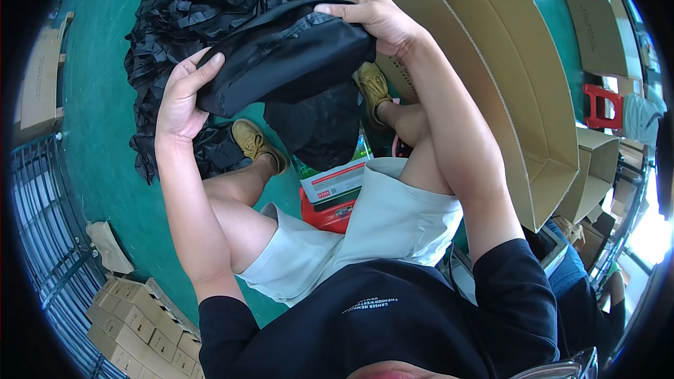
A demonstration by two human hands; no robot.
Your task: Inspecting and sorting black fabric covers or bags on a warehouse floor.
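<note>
Black pouch (281, 56): held above lap between both hands, long axis left-low to right-high. Left hand (181, 95) cups lower-left end, fingers (207, 63) curled onto fabric. Right hand (375, 17) closed over upper-right edge. Black pile (189, 7) on floor beyond; open carton (491, 63) at right.

green floor (105, 133); a big open cardboard box (519, 98) at right, wire racking (42, 224) at left, red stools (602, 107) and daylight beyond.
</note>
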